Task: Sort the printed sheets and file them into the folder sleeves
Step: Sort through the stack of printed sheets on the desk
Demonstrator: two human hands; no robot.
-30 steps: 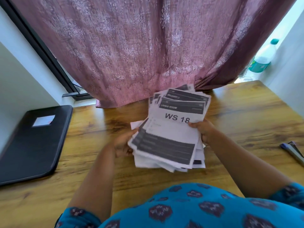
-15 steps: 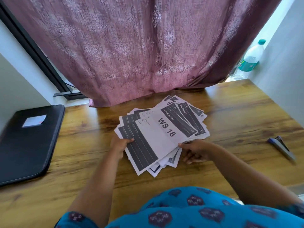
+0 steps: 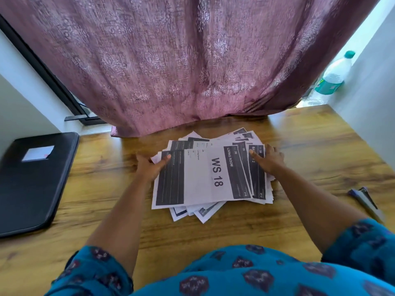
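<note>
Left hand (image 3: 150, 166): grip spread, fingers straight, thumb lying on top of the sheets (image 3: 205, 174) at their left edge; the other fingers are hidden under or behind the paper. Right hand (image 3: 268, 160): grip also spread, palm down, flat on the stack's right edge; fingertips partly blurred.

Sheets: loose fanned stack lying flat on the bench (image 3: 310, 159), approx. centre, between both hands. Top sheet's long axis runs left-right; its text is turned sideways, heading end to the right. Legible: "LIVING ROOM", "WS 18". White paper w/ dark bands at both short ends. Lower sheets show only as corners at the near edge and far right; their print is mostly covered or too small to read, e.g. "BA…" cut off by the right thumb.

Folder (image 3: 32, 184): black, closed, flat at bench left, well apart from the stack; white label on the cover, text unreadable; near-left corner cut off by the frame.

Stapler (image 3: 366, 201): right bench edge, blurred. Bottle (image 3: 333, 79): beyond the bench, far right, partly behind the curtain (image 3: 181, 60).
</note>
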